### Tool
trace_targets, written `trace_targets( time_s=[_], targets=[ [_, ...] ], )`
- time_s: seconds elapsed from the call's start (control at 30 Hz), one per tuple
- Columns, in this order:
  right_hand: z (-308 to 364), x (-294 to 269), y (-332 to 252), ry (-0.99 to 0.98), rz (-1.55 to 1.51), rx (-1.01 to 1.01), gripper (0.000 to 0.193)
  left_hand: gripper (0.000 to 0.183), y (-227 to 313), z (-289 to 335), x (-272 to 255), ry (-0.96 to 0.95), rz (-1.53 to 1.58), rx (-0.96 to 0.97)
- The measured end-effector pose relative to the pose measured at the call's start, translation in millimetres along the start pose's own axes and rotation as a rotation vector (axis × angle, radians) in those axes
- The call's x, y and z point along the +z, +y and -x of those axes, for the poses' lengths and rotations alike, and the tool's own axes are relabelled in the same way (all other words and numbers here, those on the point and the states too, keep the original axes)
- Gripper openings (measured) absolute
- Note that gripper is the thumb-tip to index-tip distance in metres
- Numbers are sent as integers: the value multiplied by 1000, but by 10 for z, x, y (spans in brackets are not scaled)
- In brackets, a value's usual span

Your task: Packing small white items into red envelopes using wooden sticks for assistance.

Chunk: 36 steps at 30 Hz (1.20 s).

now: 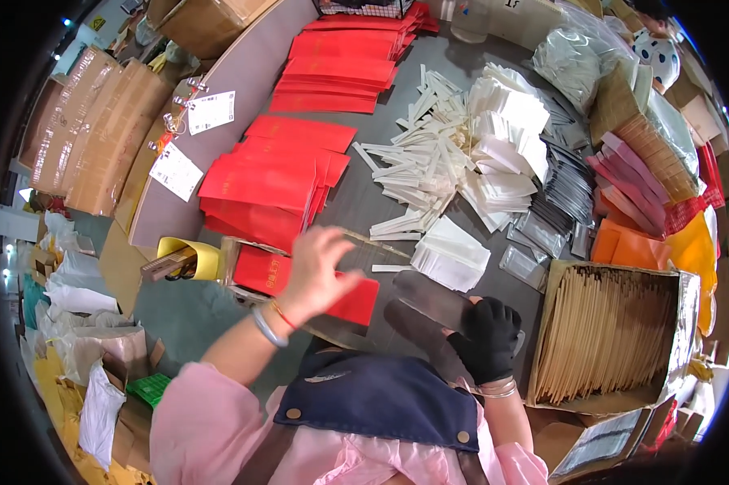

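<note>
My left hand (320,271) is bare, with its thumb and fingers apart and nothing between them. It is over a red envelope (259,269) at the table's near edge, partly hiding it; whether it touches is unclear. A second part of red paper (356,303) shows beyond the thumb. My right hand (491,339), in a black glove with bare fingertips, grips the right end of a see-through plastic sleeve (431,299). The sleeve lies flat, close to the dark tabletop. Just beyond it is a stack of white paper slips (451,253).
Red envelopes (259,186) lie in overlapping rows at the far left. White strips (425,174) pile up mid-table beside dark plastic sleeves (570,182). A carton of brown cards (607,335) stands at right. A yellow cup (190,259) hangs near the left edge.
</note>
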State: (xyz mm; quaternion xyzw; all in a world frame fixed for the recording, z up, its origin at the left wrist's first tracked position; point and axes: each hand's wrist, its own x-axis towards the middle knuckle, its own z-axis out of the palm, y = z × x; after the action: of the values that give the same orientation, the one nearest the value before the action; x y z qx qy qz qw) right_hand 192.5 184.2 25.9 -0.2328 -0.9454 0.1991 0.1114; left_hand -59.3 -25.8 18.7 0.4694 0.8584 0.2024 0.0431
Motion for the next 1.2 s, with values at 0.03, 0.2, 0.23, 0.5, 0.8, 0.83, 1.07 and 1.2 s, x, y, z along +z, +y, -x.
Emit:
trace_targets(
  time_s=[0.03,0.2,0.23,0.5,0.8,0.83,1.07,1.2],
  targets=[
    [1,17,-2,-11,20,-12,63,69,196,124,104,-35,-3,-50],
    [12,-22,-36,-111,42,-38,62,93,225,340,441,-68,27,-232],
    [8,-30,-44,-130,59,-60,62,94,190,357,461,-37,65,-219],
    [40,-38,-48,-158,54,-84,62,93,267,330,454,-51,86,-226],
    [-151,615,-403,-163,-180,-200,65,86,298,242,366,-144,153,-177],
    [-167,665,-435,-124,-234,-208,65,77,312,187,339,-195,183,-161],
    [120,26,375,210,-99,96,45,13,156,-435,661,-240,15,162],
    [786,-444,1459,495,32,439,26,8,-15,-492,590,-267,-132,440]
  ],
)
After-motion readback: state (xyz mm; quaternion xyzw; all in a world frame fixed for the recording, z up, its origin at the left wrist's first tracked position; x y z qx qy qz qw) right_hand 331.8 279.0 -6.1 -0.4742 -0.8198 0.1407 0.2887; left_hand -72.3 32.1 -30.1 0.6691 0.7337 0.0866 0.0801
